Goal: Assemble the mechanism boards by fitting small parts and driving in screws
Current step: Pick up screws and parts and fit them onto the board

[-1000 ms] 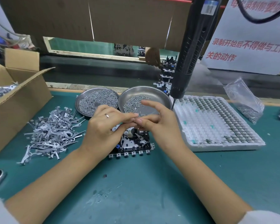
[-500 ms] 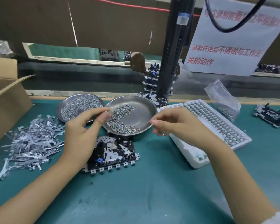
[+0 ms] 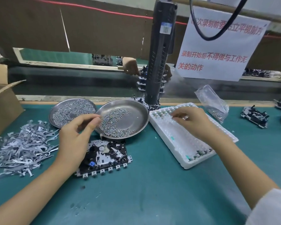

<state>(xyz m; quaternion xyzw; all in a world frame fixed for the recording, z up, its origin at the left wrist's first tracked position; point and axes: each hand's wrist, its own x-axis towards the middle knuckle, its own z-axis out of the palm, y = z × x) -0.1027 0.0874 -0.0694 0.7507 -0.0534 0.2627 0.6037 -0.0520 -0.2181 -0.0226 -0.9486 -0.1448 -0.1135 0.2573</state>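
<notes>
Workstation seen from the head camera. A mechanism board (image 3: 104,157), black and silver with a small blue part, lies flat on the green worktop (image 3: 152,192) directly in front of the person. The left hand (image 3: 76,137) hovers over the board's left edge, thumb and forefinger curled toward each other at the near rim of a tilted steel dish (image 3: 136,117) of loose screws (image 3: 113,124); whether a screw is pinched between them cannot be told. A second, flatter dish (image 3: 55,111), also filled with screws, lies just to the left and behind. The right hand (image 3: 190,120) reaches over a white foam tray (image 3: 177,140) of small parts, fingers bent down onto the far rows; whether it grasps a part cannot be told. An electric screwdriver (image 3: 161,54) hangs upright above the gap between tilted dish and tray. A heap of stamped metal levers (image 3: 23,146) covers the worktop at left, beside a cardboard box (image 3: 2,111). A clear bag (image 3: 212,101) of screws rests beyond the tray, and another board (image 3: 255,116) lies at far right.
</notes>
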